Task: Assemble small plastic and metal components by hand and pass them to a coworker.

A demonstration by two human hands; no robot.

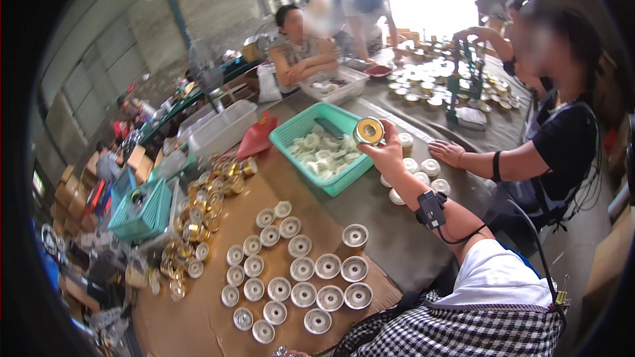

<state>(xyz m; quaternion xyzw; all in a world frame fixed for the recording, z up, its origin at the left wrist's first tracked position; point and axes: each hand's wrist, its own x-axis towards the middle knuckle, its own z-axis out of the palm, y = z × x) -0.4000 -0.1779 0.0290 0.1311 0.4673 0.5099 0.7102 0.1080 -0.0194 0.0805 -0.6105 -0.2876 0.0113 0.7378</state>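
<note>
My right arm reaches out over the table. My right hand [389, 152] is closed round a gold-faced round cap [368, 131] with a ring-shaped middle. It holds the cap up at the right rim of the green plastic basket [291, 165], which contains many translucent white plastic pieces [322, 152]. Only a sliver of my left hand [299, 354] shows at the lower edge, beside something shiny; its fingers are cut off. Several white-centred round caps [303, 269] stand in rows on the brown cardboard [198, 317] in front of me.
Gold caps [195, 225] lie heaped at the left. White caps [421, 175] stand right of the basket. A red scoop [258, 135] and a white crate [221, 129] are beyond. At the right, a person's hand [448, 152] rests on the table near a green hand press [456, 86].
</note>
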